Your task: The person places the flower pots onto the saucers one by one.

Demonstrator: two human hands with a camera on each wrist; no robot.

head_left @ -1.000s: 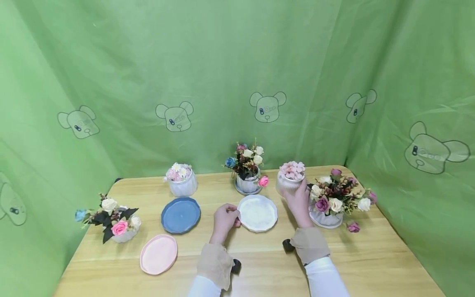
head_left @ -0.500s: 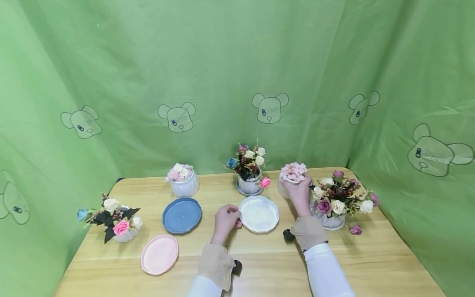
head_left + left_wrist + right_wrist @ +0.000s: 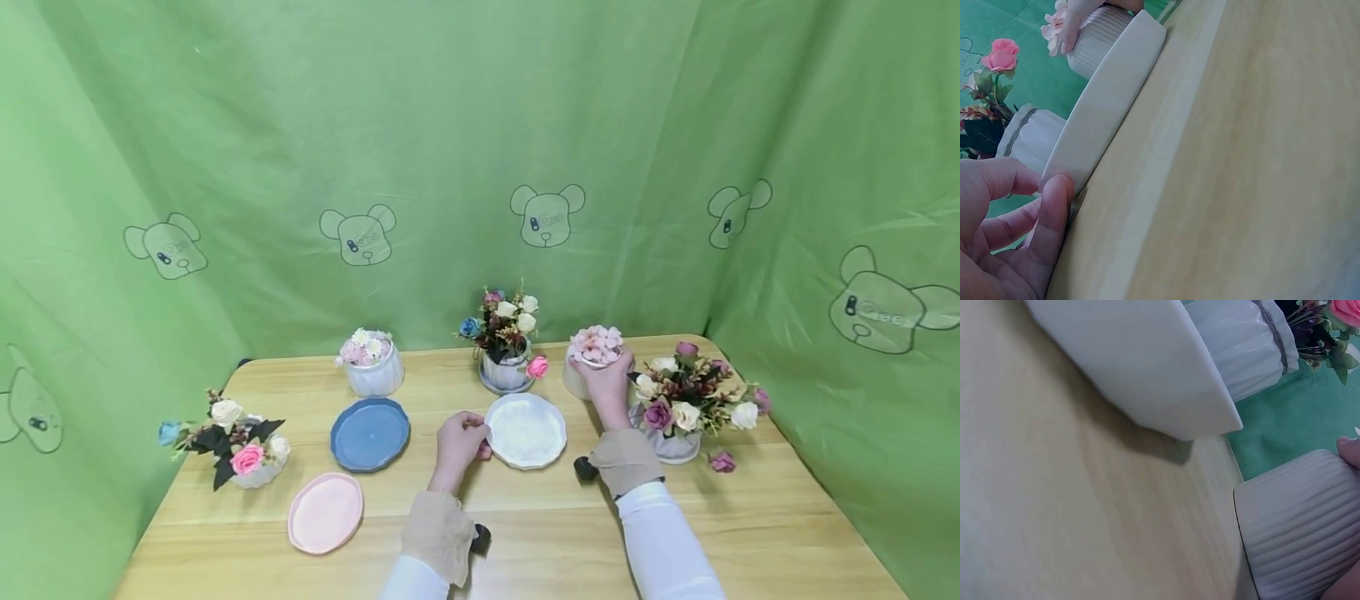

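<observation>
At far left, leaves (image 3: 222, 450) and roses hide much of a small pot (image 3: 258, 477). The left hand (image 3: 458, 446) pinches the white plate (image 3: 525, 432) by its left rim, thumb against finger, other fingertips partly hidden from above. Farther right and back, the right hand (image 3: 609, 387) wraps a ribbed pot (image 3: 575, 382) of pink flowers (image 3: 597, 343), covering its near side; the right wrist view cuts both off. Rightmost, purple blooms (image 3: 658, 413) overhang another pot (image 3: 671, 450)

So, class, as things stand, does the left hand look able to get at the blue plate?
Probably yes, once free: the left hand is pinching the rim of the white plate, so it would likely have to let go first. Nothing appears to stand between it and the blue plate.
</observation>
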